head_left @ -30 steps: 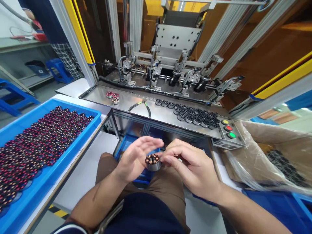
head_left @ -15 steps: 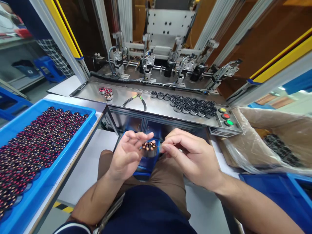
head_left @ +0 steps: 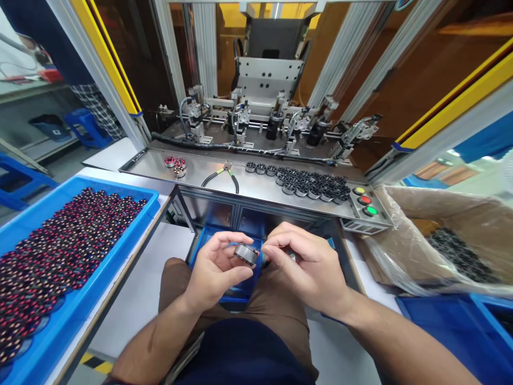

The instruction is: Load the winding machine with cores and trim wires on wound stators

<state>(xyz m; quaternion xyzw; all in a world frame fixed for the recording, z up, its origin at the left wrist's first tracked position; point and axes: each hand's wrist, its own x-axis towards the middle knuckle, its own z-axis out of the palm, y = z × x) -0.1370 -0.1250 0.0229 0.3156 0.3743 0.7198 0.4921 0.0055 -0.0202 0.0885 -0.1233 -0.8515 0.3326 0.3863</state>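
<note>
In the head view my left hand [head_left: 216, 267] holds a wound motor stator [head_left: 246, 254] between thumb and fingers, tilted so its grey outer side faces me. Close to its right, my right hand [head_left: 306, 262] is closed in a pinch. A faint, thin copper wire [head_left: 281, 246] shows at those fingers; where it joins the stator is hard to see. Both hands are above my lap, in front of the machine's metal ledge [head_left: 256, 188]. On the ledge lie green-and-black-handled cutting pliers [head_left: 221, 175] and three wound stators [head_left: 177, 166].
Many black stator cores [head_left: 310, 183] stand on the ledge beside coloured push buttons [head_left: 364, 200]. A blue tray [head_left: 149, 200] full of wound stators is at left. A plastic-lined carton [head_left: 452, 208] with dark cores stands at right. Winding fixtures [head_left: 276, 120] rise behind the ledge.
The stator has tipped over in my left hand, from copper windings showing on top to its side facing me. My left fingers have closed around it. The camera view has shifted slightly.
</note>
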